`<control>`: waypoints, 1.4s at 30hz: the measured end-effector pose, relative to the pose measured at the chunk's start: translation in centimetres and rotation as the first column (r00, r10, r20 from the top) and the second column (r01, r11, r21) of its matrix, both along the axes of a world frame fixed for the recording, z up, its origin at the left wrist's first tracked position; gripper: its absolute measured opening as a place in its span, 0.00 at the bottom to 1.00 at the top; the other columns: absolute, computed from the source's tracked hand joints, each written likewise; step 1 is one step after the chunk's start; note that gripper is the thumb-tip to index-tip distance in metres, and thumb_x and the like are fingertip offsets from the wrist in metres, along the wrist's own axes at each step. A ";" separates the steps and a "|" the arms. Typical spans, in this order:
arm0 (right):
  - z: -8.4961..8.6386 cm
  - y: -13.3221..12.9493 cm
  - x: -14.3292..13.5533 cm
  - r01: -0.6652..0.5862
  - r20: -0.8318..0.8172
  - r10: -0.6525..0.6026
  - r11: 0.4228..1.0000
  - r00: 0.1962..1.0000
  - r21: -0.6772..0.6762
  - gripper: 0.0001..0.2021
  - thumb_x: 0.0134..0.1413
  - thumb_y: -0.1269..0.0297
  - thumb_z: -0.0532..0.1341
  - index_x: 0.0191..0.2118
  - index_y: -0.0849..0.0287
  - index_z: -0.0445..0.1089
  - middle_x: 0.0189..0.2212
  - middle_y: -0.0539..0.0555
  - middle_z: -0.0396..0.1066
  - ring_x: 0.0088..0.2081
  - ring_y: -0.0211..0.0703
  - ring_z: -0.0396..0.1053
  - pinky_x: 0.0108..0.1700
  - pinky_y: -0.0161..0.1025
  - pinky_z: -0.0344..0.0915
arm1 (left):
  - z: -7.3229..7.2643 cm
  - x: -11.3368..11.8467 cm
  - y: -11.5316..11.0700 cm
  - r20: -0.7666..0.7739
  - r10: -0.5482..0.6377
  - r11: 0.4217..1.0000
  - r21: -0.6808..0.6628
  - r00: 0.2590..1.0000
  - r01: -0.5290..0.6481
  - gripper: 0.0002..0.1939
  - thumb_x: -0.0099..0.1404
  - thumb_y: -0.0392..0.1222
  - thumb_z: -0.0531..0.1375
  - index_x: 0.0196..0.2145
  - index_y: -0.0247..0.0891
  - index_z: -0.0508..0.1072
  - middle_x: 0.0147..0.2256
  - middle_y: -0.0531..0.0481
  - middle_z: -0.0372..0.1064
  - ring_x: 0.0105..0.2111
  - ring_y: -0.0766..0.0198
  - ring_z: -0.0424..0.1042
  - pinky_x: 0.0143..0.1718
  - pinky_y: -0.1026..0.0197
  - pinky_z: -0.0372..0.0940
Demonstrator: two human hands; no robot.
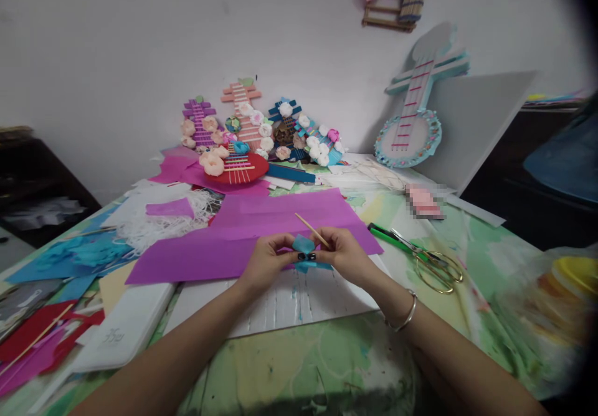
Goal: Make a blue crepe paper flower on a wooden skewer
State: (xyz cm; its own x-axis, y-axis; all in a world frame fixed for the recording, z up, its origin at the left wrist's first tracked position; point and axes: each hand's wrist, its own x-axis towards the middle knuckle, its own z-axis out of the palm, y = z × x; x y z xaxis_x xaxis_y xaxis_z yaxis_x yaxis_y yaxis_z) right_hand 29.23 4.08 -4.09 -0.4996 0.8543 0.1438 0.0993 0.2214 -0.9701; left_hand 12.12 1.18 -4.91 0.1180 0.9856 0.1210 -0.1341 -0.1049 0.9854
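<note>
A small piece of blue crepe paper [303, 245] is held between both hands above a white board [280, 307]. My left hand [271, 255] pinches it from the left, thumb and fingers closed. My right hand [343, 254] pinches the right side, its thumb close to the left thumb. A thin wooden stick [306, 222] slants up and left out of my right hand. Behind the hands lies a large sheet of purple paper [200, 254], partly over the white board. Dark lines and shiny streaks mark the board.
Gold-handled scissors [439, 269] and a green cutter [385, 234] lie to the right. A white power bank [124, 329] and shredded white paper [159, 223] are at left. Several decorated paper instruments [240, 167] lean along the wall. A yellow-lidded container [574, 279] stands far right.
</note>
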 end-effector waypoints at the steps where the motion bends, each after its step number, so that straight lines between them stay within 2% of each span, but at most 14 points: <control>1: 0.0 0.0 0.0 0.014 0.014 -0.014 1.000 1.000 0.020 0.06 0.40 0.71 0.62 0.28 0.62 0.64 0.18 0.43 0.54 0.20 0.29 0.50 0.22 0.29 0.48 | 0.0 0.0 0.0 0.000 -0.002 1.000 -0.001 1.000 0.002 0.10 0.44 0.40 0.69 0.25 0.32 0.74 0.24 0.51 0.71 0.24 0.66 0.70 0.29 0.63 0.67; 7: 0.0 -0.1 0.0 0.048 0.074 -0.059 0.989 0.995 0.142 0.03 0.41 0.71 0.60 0.27 0.62 0.66 0.20 0.46 0.58 0.23 0.31 0.53 0.24 0.29 0.51 | 0.0 0.1 0.0 -0.081 -0.022 0.999 0.033 0.996 0.025 0.10 0.48 0.41 0.67 0.27 0.32 0.73 0.24 0.51 0.70 0.24 0.66 0.68 0.27 0.64 0.64; 12: 0.0 0.0 0.0 0.052 0.071 -0.064 0.987 0.995 0.151 0.03 0.41 0.71 0.59 0.27 0.62 0.66 0.21 0.48 0.60 0.25 0.34 0.57 0.26 0.30 0.53 | 0.2 0.3 -0.3 -0.187 -0.042 0.994 0.093 0.982 0.060 0.07 0.52 0.39 0.63 0.28 0.33 0.72 0.26 0.49 0.70 0.27 0.65 0.68 0.30 0.63 0.63; 16: 0.1 0.1 0.2 0.037 0.087 -0.052 0.985 0.995 0.167 0.03 0.42 0.71 0.59 0.28 0.61 0.65 0.22 0.48 0.61 0.25 0.34 0.57 0.26 0.30 0.53 | 0.4 0.2 -0.2 -0.214 -0.011 0.994 0.107 0.977 0.034 0.06 0.52 0.36 0.63 0.27 0.34 0.70 0.26 0.50 0.69 0.27 0.65 0.68 0.30 0.64 0.63; 19: 0.0 0.1 0.2 0.042 0.095 -0.057 0.987 0.994 0.154 0.03 0.42 0.70 0.59 0.27 0.61 0.64 0.21 0.47 0.59 0.24 0.33 0.55 0.25 0.30 0.51 | 0.2 0.1 -0.1 -0.160 -0.026 0.997 0.069 0.987 0.037 0.09 0.50 0.37 0.65 0.28 0.34 0.69 0.26 0.50 0.69 0.28 0.65 0.69 0.31 0.63 0.63; 27: 0.2 -0.2 -0.2 0.042 0.046 -0.046 0.996 0.998 0.078 0.03 0.40 0.70 0.60 0.25 0.62 0.65 0.18 0.45 0.58 0.22 0.31 0.54 0.23 0.30 0.51 | -1.0 0.9 0.1 0.159 -0.127 0.990 -0.047 0.979 0.136 0.26 0.42 0.39 0.71 0.37 0.35 0.64 0.35 0.47 0.68 0.33 0.63 0.71 0.32 0.63 0.65; 29: 0.3 -0.3 -0.2 0.019 0.034 -0.021 0.998 0.999 0.063 0.03 0.40 0.70 0.61 0.26 0.62 0.66 0.18 0.45 0.58 0.21 0.31 0.54 0.23 0.30 0.51 | -1.1 1.2 -0.1 0.198 -0.180 0.979 -0.064 0.964 0.196 0.27 0.42 0.39 0.71 0.38 0.35 0.64 0.36 0.46 0.67 0.34 0.62 0.71 0.33 0.62 0.65; 32: 0.4 -0.4 -0.2 -0.005 0.013 0.004 0.999 1.000 0.046 0.03 0.41 0.70 0.61 0.26 0.62 0.65 0.19 0.46 0.60 0.22 0.31 0.56 0.23 0.30 0.53 | -1.1 1.4 -0.3 0.175 -0.218 0.970 -0.065 0.960 0.232 0.24 0.45 0.39 0.70 0.38 0.34 0.64 0.34 0.46 0.68 0.35 0.62 0.70 0.35 0.61 0.65; 37: 0.2 -0.4 -0.1 0.034 0.025 -0.036 0.998 0.999 0.045 0.04 0.40 0.70 0.61 0.25 0.62 0.65 0.18 0.46 0.60 0.21 0.32 0.58 0.23 0.30 0.55 | -0.7 1.2 -0.4 0.084 -0.199 0.973 -0.105 0.976 0.207 0.22 0.45 0.37 0.69 0.36 0.34 0.66 0.29 0.49 0.70 0.30 0.63 0.72 0.32 0.62 0.65; 42: 0.2 -0.4 -0.2 0.087 -0.028 -0.086 0.996 0.996 0.035 0.05 0.40 0.69 0.62 0.27 0.63 0.67 0.20 0.48 0.65 0.23 0.34 0.61 0.25 0.31 0.58 | -0.1 1.2 -0.6 -0.018 -0.077 0.992 -0.105 0.997 0.075 0.20 0.44 0.38 0.69 0.34 0.33 0.68 0.25 0.50 0.72 0.25 0.66 0.71 0.29 0.64 0.65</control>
